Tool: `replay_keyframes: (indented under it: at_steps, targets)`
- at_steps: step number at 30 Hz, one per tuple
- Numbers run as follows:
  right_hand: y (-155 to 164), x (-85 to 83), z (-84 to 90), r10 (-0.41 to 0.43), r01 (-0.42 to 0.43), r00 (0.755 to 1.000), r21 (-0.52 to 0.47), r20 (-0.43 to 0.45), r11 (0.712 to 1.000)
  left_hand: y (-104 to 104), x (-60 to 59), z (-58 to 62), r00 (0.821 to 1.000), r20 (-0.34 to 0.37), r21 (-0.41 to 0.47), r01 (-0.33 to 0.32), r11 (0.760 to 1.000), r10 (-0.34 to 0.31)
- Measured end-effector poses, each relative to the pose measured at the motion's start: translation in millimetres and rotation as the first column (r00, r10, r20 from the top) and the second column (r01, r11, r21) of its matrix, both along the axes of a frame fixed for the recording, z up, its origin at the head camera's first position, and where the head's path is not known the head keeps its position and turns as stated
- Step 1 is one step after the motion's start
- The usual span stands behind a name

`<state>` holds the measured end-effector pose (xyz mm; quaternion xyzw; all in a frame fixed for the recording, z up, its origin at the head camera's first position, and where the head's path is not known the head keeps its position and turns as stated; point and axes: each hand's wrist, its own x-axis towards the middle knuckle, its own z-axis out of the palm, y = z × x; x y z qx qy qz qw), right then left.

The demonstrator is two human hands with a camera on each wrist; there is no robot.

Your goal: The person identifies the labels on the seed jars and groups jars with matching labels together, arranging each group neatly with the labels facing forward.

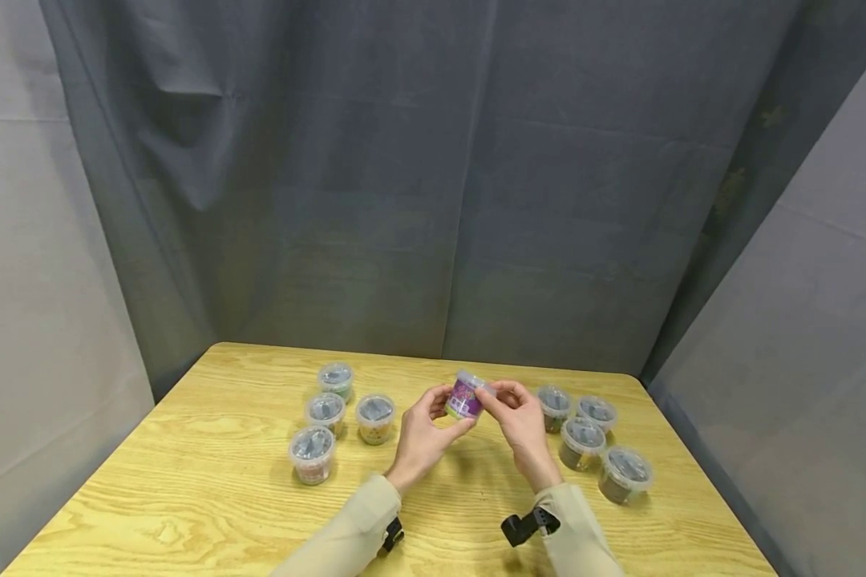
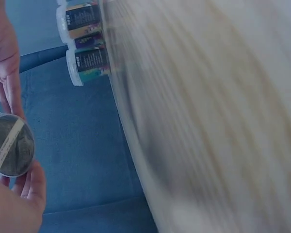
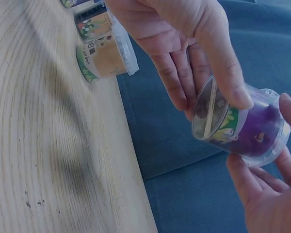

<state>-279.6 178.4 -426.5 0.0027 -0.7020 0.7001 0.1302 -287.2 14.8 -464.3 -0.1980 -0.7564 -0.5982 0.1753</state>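
Observation:
Both hands hold a small clear plastic tub (image 1: 464, 398) with a purple and green label, raised above the table and tilted. My left hand (image 1: 422, 445) grips it from the left side, thumb low near one end. From the right, my right hand (image 1: 523, 429) pinches it near its upper end. In the right wrist view, the tub (image 3: 259, 128) lies between the left hand (image 3: 194, 29) and the right hand (image 3: 271, 204), its round base with a pale strip showing. The left wrist view shows that dark round end (image 2: 12, 145) close up.
On a wood-grain table (image 1: 209, 465), several similar lidded tubs stand at the left, one of them a pinkish tub (image 1: 312, 454). Several more, including a dark tub (image 1: 624, 474), stand at the right. A grey curtain (image 1: 375, 200) hangs behind the table.

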Motion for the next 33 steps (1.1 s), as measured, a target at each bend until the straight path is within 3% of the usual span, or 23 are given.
replay_keyframes:
  at_steps: [7,16,21,26,30,33]
  targets:
    - [2,0.3,-0.8,0.030,-0.030,0.999,-0.003,-0.016,1.000,-3,1.4,2.8,0.999,-0.014,-0.041,0.050,0.998,-0.051]
    - [-1,1.1,-0.2,0.027,-0.027,1.000,0.065,-0.002,0.998,-6,4.8,2.7,0.998,-0.060,-0.069,-0.014,0.998,0.010]
    - [-1,0.5,-2.1,0.038,-0.037,0.999,0.088,-0.009,0.995,-15,5.3,7.8,1.000,-0.008,-0.076,0.010,0.997,-0.011]
    - [-4,-2.0,-7.1,0.116,-0.112,0.993,0.122,-0.026,0.986,-29,2.5,17.2,0.998,0.031,-0.081,0.050,0.995,-0.047]
    - [-9,-2.7,-12.4,0.171,-0.162,0.985,0.174,-0.033,0.971,-42,3.9,27.0,0.994,0.085,-0.181,0.081,0.980,-0.067]
    - [-11,-2.6,-16.8,0.206,-0.196,0.978,0.188,-0.030,0.962,-51,3.3,34.7,0.986,0.127,-0.269,0.137,0.953,-0.105]
